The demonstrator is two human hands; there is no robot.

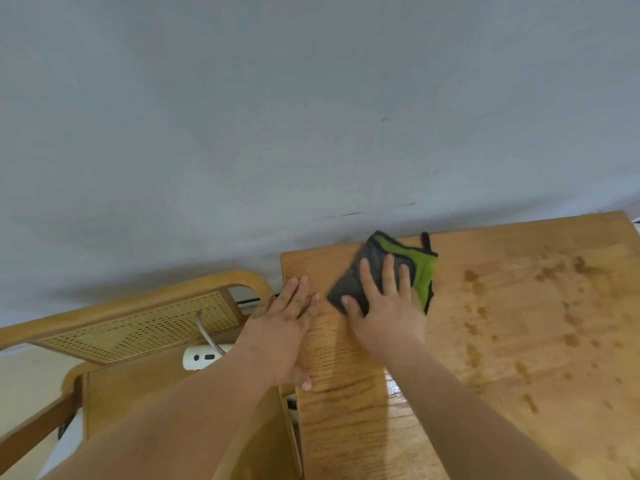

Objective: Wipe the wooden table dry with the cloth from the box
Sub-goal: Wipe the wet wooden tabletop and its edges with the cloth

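Here, nearest the camera, two bare forearms are reaching out over the light oak-grain wooden counter, whose near strip is looking mostly clear of droplets, apart from one glossy patch beside the right forearm. A little farther out, the left hand is lying flat along the counter's left edge, its fingers stretched out and holding nothing; it is probably bracing the body so that the other arm can lean into its stroke. Just beyond and to the right, the right hand is pressing palm-down on the folded grey and lime-green microfibre cloth, fingers spread wide rather than curled, likely so that the pressure is reaching as much of the fabric as possible. The cloth is lying near the counter's far left corner, close to the pale grey wall. To the right, brownish wet spots are dotting the wood, so much of the drying appears not yet done. Off to the left, a cane-backed wooden chair is standing beside the counter with a white power strip on its seat.
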